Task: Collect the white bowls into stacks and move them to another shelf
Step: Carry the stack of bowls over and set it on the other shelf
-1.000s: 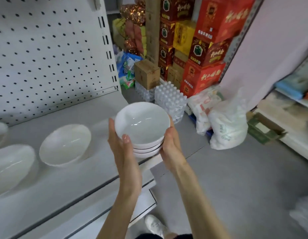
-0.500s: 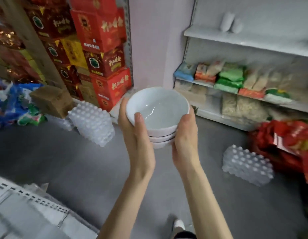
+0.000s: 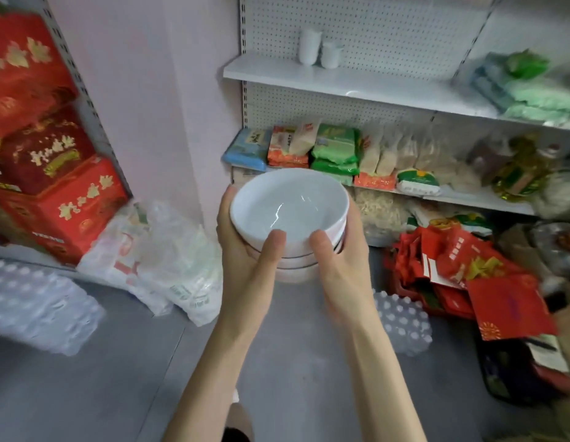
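A stack of three white bowls (image 3: pixel 288 205) is held in mid-air in front of me, above the grey floor. My left hand (image 3: pixel 245 256) grips the stack's left side, thumb hooked over the top bowl's near rim. My right hand (image 3: pixel 344 260) grips the right side the same way. Ahead stands a white pegboard shelf unit; its upper shelf (image 3: pixel 357 82) is mostly bare, with two white cups (image 3: pixel 318 49) at the back.
The lower shelf (image 3: pixel 468 197) is packed with food packets. Red boxes (image 3: pixel 54 186) are stacked at left, with plastic bags (image 3: pixel 169 256) and shrink-wrapped bottle packs (image 3: pixel 31 301) on the floor. Red bags (image 3: pixel 468 275) and another bottle pack (image 3: pixel 401 320) lie at right.
I have turned away from the shelf with the loose bowls toward the far shelf unit, carrying the stack along. Both hands keep the same hold; the shelves are nearer now.
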Demonstrator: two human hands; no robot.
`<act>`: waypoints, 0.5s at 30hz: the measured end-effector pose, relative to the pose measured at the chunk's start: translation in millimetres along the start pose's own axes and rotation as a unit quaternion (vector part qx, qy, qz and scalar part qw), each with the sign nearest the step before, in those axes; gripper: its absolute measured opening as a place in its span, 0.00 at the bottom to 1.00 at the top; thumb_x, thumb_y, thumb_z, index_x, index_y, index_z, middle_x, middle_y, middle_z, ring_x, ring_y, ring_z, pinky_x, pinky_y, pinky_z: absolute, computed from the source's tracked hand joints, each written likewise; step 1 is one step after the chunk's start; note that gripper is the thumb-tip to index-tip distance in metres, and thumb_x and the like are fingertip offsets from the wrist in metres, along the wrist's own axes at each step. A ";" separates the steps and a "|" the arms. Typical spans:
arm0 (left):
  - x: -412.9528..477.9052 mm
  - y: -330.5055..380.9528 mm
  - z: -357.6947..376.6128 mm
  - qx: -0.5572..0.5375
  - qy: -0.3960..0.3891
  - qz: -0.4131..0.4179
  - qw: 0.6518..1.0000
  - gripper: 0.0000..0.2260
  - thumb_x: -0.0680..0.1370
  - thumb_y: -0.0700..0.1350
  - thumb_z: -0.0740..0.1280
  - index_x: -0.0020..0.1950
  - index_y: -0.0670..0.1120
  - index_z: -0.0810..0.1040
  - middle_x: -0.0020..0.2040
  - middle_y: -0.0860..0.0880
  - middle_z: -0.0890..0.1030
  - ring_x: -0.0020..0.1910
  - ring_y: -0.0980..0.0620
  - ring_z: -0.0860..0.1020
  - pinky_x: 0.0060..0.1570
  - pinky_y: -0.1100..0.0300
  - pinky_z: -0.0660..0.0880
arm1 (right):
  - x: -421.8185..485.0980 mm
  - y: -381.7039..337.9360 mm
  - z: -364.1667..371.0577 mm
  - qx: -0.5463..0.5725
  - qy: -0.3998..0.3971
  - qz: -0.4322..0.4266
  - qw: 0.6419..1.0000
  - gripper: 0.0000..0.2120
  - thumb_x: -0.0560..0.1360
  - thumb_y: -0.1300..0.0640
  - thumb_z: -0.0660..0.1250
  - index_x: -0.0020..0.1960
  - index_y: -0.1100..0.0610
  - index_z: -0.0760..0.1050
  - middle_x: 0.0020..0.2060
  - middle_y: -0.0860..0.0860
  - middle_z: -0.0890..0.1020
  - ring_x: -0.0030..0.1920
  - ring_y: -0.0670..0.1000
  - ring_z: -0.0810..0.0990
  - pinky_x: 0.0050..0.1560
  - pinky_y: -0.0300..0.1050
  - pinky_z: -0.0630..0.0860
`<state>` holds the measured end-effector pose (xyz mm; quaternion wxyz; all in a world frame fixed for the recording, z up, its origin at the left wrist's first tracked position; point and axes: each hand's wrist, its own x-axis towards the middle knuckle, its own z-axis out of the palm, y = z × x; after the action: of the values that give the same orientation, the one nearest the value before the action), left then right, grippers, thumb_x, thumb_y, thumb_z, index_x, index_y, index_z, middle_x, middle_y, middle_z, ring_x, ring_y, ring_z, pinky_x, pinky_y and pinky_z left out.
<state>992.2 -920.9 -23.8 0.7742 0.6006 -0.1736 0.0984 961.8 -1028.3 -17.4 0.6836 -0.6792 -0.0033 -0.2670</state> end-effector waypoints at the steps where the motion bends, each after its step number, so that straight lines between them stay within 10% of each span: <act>1: 19.5 -12.6 6.9 -0.008 -0.016 -0.003 1.000 0.40 0.66 0.66 0.71 0.71 0.55 0.58 0.68 0.56 0.70 0.65 0.64 0.71 0.61 0.66 0.71 | 21.3 11.0 -3.5 -0.002 0.013 0.001 1.000 0.36 0.63 0.48 0.65 0.71 0.54 0.66 0.60 0.45 0.78 0.58 0.39 0.77 0.52 0.29 0.72; 5: 112.9 -71.9 34.6 -0.031 -0.051 -0.013 0.998 0.44 0.63 0.69 0.72 0.73 0.55 0.61 0.71 0.48 0.70 0.70 0.48 0.70 0.68 0.43 0.68 | 115.8 59.8 -11.1 -0.024 0.073 -0.004 0.997 0.31 0.65 0.46 0.64 0.67 0.49 0.67 0.60 0.45 0.77 0.60 0.40 0.76 0.55 0.32 0.72; 10: 258.8 -130.7 79.2 -0.035 -0.090 -0.011 0.995 0.46 0.62 0.69 0.73 0.74 0.51 0.61 0.71 0.45 0.69 0.69 0.50 0.71 0.67 0.45 0.70 | 261.5 105.3 -16.9 -0.036 0.117 -0.007 0.992 0.35 0.66 0.44 0.65 0.71 0.53 0.65 0.64 0.50 0.75 0.64 0.47 0.75 0.64 0.45 0.73; 15: 380.3 -162.1 131.8 -0.051 -0.143 -0.004 0.988 0.43 0.62 0.69 0.73 0.72 0.56 0.63 0.73 0.49 0.68 0.71 0.52 0.68 0.69 0.46 0.68 | 377.7 120.9 -35.4 -0.059 0.158 -0.024 0.985 0.34 0.68 0.44 0.63 0.72 0.54 0.64 0.63 0.46 0.76 0.63 0.42 0.75 0.57 0.31 0.71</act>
<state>1380.9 -1111.3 6.9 0.7716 0.5690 -0.2846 -0.0009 1317.7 -1205.2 6.5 0.6277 -0.6674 0.1042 -0.3870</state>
